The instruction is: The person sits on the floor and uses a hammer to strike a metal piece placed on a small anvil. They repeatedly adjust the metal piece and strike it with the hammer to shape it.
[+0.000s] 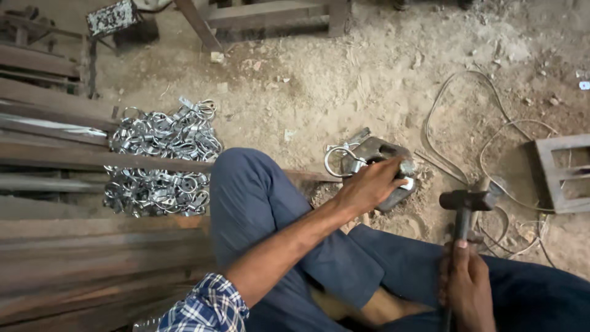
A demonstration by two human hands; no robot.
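Sandy floor (381, 74) lies open ahead; shiny clamps (161, 160) pile by boards. My left hand (369, 184) pins what seems a clamp piece (407, 175) on the metal block (384, 161). Right hand (464, 283) fingers wrap the hammer (464, 206), near the wires (491, 147).

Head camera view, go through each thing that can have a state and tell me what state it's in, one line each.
Left hand: closed on a shiny metal piece, pressing it on the block.
Right hand: gripping the hammer handle.
Hammer: upright, head raised off the block.
Metal block: resting on the dirt.
Pile of shiny clamps: heaped, untouched.
Loose wire: looped on the ground.
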